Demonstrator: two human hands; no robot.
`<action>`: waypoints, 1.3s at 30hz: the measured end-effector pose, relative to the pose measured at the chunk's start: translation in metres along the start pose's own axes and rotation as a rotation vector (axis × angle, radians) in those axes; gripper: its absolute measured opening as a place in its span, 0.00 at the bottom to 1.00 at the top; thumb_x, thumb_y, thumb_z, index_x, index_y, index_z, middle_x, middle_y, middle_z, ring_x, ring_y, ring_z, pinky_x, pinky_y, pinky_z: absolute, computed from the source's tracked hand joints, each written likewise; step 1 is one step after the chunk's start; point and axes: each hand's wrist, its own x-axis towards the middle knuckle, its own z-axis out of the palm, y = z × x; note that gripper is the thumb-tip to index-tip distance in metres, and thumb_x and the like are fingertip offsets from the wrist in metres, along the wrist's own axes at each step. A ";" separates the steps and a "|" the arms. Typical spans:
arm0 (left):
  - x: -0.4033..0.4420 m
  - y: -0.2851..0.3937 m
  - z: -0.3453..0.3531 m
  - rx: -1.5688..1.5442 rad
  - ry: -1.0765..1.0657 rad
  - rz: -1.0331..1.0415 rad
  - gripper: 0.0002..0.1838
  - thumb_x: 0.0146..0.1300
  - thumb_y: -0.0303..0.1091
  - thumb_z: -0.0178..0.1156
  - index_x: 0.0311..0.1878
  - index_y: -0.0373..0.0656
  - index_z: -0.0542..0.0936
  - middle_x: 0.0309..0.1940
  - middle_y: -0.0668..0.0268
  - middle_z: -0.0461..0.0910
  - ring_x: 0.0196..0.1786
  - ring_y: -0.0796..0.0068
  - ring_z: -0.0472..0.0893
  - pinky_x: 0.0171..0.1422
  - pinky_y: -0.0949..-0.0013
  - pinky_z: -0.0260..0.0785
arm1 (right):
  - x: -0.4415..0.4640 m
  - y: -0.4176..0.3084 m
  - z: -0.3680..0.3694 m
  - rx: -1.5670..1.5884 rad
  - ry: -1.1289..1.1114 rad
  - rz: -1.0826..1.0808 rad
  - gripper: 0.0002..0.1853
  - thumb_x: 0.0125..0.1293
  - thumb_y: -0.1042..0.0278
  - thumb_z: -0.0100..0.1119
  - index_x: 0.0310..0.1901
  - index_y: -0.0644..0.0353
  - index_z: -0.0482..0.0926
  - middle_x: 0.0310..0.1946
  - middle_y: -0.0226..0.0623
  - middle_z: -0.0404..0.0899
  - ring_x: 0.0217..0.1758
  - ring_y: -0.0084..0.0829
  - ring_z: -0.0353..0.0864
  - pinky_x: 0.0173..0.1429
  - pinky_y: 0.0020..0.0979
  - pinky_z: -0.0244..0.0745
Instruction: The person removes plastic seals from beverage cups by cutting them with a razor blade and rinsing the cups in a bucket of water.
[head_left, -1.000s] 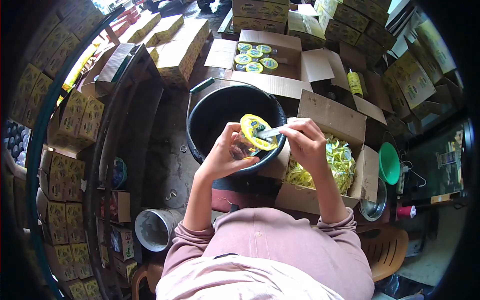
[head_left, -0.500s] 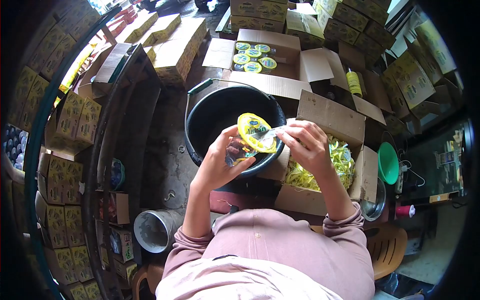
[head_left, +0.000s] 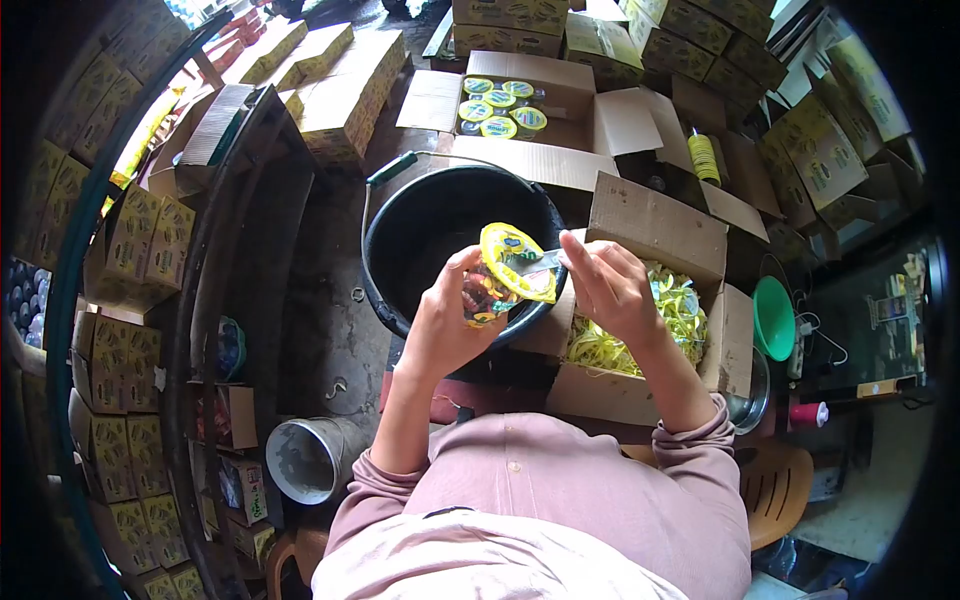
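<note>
My left hand point(head_left: 447, 312) is wrapped round a clear plastic cup point(head_left: 484, 296) with a yellow-rimmed lid point(head_left: 512, 258), tilted over a black bucket point(head_left: 420, 215). Dark and coloured contents show through the cup's side. In my right hand point(head_left: 612, 290) is a flat, pale metal blade point(head_left: 541, 262), pinched between the fingers, with its end at the printed lid. The blade's tip cannot be made out clearly. Right of the bucket, an open carton point(head_left: 655, 225) holds a heap of yellow strips point(head_left: 650, 330).
An open carton point(head_left: 540, 150) with several yellow-lidded cups stands behind the bucket. To the right are a green bowl point(head_left: 773, 318) and a stack of yellow rings point(head_left: 704, 160). A grey pail point(head_left: 302, 462) stands lower left, near a dark shelf frame point(head_left: 195, 330).
The fingers of my right hand have shifted on the blade, and the cup has turned slightly. The surroundings have slid a little to the left and up in the view.
</note>
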 end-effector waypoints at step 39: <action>0.008 -0.006 -0.001 -0.667 -0.281 -0.264 0.40 0.47 0.21 0.60 0.63 0.38 0.52 0.47 0.61 0.69 0.45 0.76 0.72 0.50 0.75 0.66 | -0.004 0.014 0.015 0.020 0.029 0.029 0.31 0.47 0.85 0.55 0.58 0.69 0.65 0.25 0.35 0.75 0.27 0.28 0.76 0.31 0.29 0.72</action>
